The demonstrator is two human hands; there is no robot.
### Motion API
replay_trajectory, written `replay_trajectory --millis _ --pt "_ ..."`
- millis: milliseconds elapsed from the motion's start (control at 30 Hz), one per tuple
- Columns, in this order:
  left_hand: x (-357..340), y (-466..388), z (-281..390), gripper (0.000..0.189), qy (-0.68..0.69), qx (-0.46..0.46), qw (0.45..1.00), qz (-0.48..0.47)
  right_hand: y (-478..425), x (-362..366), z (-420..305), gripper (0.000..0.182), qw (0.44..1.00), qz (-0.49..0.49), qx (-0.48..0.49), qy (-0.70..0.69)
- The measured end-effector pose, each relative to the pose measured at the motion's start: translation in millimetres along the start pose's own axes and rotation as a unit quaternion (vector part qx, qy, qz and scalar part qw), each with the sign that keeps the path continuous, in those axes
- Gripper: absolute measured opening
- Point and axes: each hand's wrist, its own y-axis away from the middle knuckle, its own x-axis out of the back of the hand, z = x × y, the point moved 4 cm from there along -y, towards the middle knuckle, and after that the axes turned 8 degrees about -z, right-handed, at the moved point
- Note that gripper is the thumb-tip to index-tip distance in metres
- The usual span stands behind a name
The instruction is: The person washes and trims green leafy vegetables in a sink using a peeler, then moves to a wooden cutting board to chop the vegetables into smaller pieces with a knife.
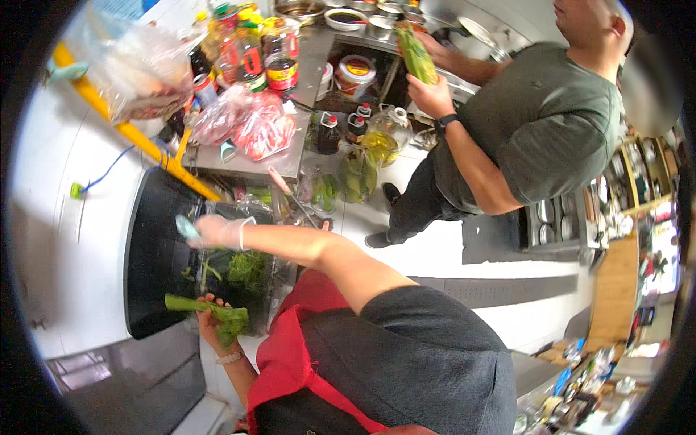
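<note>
My right hand (pixel 217 231), in a clear plastic glove, grips a pale-blue tool (pixel 186 227), probably a peeler; motion blur hides its blade. Lower down, my bare left hand (pixel 209 321) holds a thick green vegetable stalk (pixel 182 303) with leaves at one end, possibly celtuce. The stalk lies apart from the tool. Beneath both hands is a black bin or basin (pixel 157 255). Green leaves and peelings (pixel 247 272) lie inside, on its near side.
A person (pixel 533 125) stands opposite, holding a long green vegetable (pixel 416 54). Bottles (pixel 281 70) and plastic bags (pixel 263 128) crowd the steel counter (pixel 310 98). A yellow bar (pixel 136 138) crosses its left side. Oil jugs (pixel 386 136) and bagged greens (pixel 359 174) stand on the floor.
</note>
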Motion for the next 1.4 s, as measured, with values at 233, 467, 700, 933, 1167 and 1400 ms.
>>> replay_trajectory --millis 233,467,700,933,1167,1400 --pt "15 -28 21 0.045 -0.220 -0.054 0.971 0.078 25 -48 -55 0.027 0.942 -0.087 0.134 -0.294" --pt "52 -26 -2 0.024 -0.085 0.050 0.994 0.045 53 -25 -55 0.027 0.886 -0.077 0.059 -0.453" --pt "40 -18 10 0.033 -0.192 0.037 0.972 0.130 46 -9 -17 0.034 0.906 0.035 -0.043 -0.419" --pt "-15 -21 35 0.059 -0.406 0.004 0.905 0.129 45 23 -23 0.020 0.783 0.165 0.040 -0.599" --pt "-97 -29 25 0.026 -0.552 -0.188 0.811 0.040 47 0 -66 0.016 0.911 0.139 0.025 -0.387" --pt "-57 -32 35 0.012 -0.399 -0.101 0.900 0.142 7 60 -86 0.021 0.959 0.151 0.081 -0.226"
